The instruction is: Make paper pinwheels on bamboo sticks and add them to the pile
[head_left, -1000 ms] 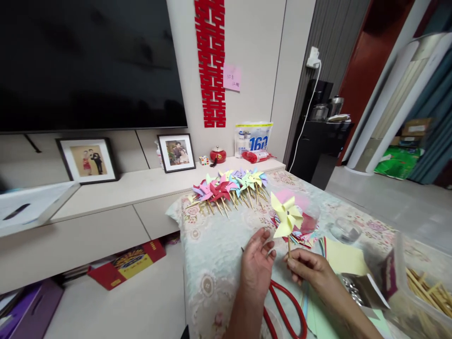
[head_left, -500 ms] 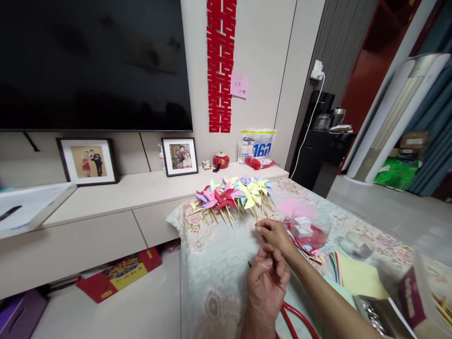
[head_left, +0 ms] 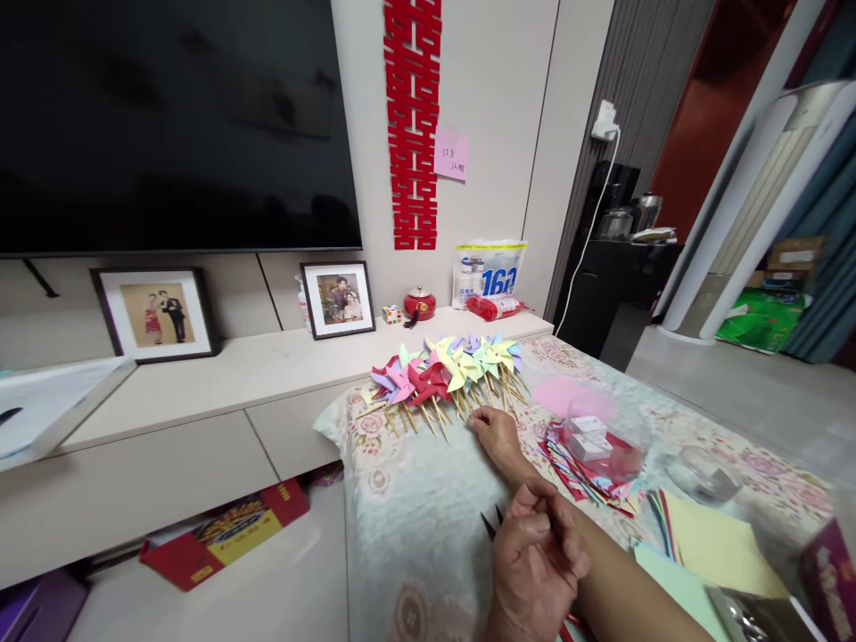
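My right hand (head_left: pixel 496 439) reaches out over the table, its thumb and fingers pinched at the lower end of the stick of a pale yellow pinwheel (head_left: pixel 459 366). That pinwheel's paper head rests among a cluster of red, pink, purple and green pinwheels, whose sticks point towards me. Nearer to me, my left hand (head_left: pixel 540 571) is palm up with loosely curled fingers, and nothing shows in it. A pair of scissors (head_left: pixel 490 524) lies partly under my left hand, its dark blades sticking out and red handles mostly hidden.
On the right are a clear round container (head_left: pixel 605 446) with small white boxes, paper strips (head_left: pixel 579 477), yellow paper sheets (head_left: pixel 719 544) and a box of small metal pieces (head_left: pixel 753 615). Behind stands a low cabinet (head_left: pixel 267 370) with framed photos, a puzzle cube and a red jar.
My right hand has moved slightly left, laying the yellow pinwheel deeper among the others. My left hand has shifted right and down in view, showing more of the scissors' blades. The view has turned slightly.
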`<state>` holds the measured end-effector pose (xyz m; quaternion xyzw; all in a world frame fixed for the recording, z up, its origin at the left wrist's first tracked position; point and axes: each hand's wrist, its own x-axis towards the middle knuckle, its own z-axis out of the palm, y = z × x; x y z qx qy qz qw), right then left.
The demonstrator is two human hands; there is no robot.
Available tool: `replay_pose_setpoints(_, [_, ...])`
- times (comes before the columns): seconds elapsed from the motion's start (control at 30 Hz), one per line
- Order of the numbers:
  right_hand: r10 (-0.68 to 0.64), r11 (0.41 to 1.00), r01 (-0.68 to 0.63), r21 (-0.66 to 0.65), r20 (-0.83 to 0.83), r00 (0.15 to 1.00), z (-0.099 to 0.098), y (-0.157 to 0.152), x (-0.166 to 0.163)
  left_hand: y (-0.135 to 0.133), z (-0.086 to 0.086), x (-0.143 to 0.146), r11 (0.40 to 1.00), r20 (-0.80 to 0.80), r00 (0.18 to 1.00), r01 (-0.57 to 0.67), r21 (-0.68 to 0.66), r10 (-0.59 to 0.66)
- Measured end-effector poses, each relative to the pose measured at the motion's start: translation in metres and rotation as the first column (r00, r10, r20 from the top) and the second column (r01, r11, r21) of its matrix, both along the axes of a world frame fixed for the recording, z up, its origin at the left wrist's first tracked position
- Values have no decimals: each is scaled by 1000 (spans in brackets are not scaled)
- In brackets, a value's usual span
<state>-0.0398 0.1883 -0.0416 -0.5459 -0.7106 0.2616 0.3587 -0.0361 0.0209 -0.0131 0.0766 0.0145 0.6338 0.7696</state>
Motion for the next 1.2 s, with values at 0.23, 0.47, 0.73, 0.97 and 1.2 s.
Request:
replay_pose_setpoints(0.23, [-72, 997, 73, -11, 67, 995, -1, 4, -4, -2, 3, 0, 1000, -1, 1000, 2, 3, -2])
replay_pose_setpoints(0.47, [-77, 996, 80, -26, 104, 992, 3, -1, 0, -1, 2, -1, 1000, 11, 1000, 8, 5, -8])
replay_pose_setpoints(0.73, [-16, 1000, 17, -15, 68, 998, 3, -13, 7, -1, 1, 0, 999, 23, 999, 27, 37, -28])
replay_pose_setpoints(0.97, [13, 1000, -11, -16, 82, 997, 1, -17, 12, -2, 3, 2, 999, 11, 1000, 18, 46, -18])
replay_pose_setpoints(1.2, [-7, 1000, 8, -15, 91, 996, 0, -13, 10, -2, 5, 1, 999, 12, 1000, 17, 50, -18])
